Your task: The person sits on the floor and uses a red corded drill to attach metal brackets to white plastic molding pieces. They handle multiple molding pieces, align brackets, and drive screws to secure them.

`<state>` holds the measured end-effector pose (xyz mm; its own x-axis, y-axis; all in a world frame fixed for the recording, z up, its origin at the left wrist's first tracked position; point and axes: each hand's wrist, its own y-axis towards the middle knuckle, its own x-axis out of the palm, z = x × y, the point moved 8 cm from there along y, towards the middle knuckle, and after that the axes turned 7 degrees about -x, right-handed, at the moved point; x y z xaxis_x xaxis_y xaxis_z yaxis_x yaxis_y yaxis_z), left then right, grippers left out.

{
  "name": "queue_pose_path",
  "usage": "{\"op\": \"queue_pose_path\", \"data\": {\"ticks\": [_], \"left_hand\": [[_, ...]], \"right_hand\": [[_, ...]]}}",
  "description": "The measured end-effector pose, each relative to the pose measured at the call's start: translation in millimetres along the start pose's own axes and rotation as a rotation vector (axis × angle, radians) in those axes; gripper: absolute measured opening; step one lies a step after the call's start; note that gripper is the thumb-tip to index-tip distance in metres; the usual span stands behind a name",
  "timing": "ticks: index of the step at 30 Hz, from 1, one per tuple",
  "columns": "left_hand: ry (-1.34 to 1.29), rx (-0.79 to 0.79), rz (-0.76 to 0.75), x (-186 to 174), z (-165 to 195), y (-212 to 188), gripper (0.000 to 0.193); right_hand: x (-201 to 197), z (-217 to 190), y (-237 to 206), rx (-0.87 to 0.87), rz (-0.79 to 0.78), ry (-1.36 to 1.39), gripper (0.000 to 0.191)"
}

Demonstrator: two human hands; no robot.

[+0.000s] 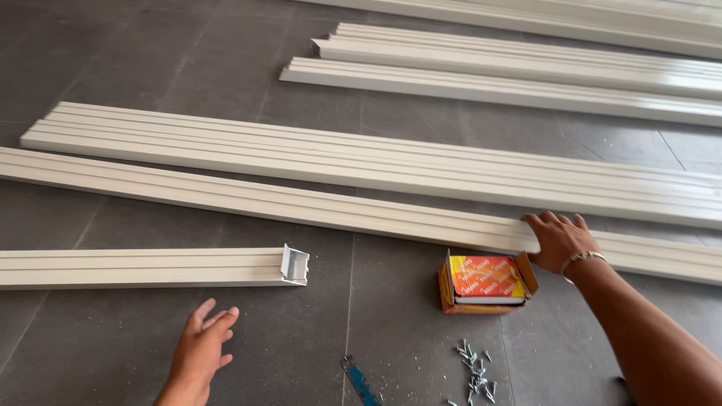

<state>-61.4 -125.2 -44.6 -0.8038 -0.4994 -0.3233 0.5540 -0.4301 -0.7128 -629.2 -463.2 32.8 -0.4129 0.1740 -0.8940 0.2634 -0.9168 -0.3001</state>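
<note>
Long rail (301,207): white ribbed strip lying flat on the grey tiled floor (113,68), running from the left edge to the right edge of the view.
Right hand (558,239): laid flat on the near right part of the long rail, fingers spread, pressing rather than clasping; a bracelet (580,259) at the wrist.
Left hand (201,347): open, palm down, fingers loosely spread, holding nothing; just above or on the floor, hard to tell which, near the short rail.
Short rail (143,267): cut piece, its open end (295,265) showing a hollow section; apart from the long rail.
Progress: one piece lies cut short, filings dust the floor; no screw appears set in any rail.
Box (485,284): small orange carton, flaps open, just below the right hand.
Screws (475,374): loose heap on the floor, near the box.
Blue tool (359,382): partly cut off at the bottom edge.
Other rails (421,162): several more in rows beyond.
</note>
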Motion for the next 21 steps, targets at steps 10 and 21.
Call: {"op": "queue_pose_path", "data": {"ticks": [10, 21], "left_hand": [[-0.611, 0.070, -0.673, 147, 94, -92, 0.089], [-1.071, 0.401, -0.709, 50, 168, -232, 0.071]], "right_hand": [[-160, 3, -119, -0.245, 0.450, -0.047, 0.084], [-246, -11, -300, -0.259, 0.761, -0.161, 0.088]]}}
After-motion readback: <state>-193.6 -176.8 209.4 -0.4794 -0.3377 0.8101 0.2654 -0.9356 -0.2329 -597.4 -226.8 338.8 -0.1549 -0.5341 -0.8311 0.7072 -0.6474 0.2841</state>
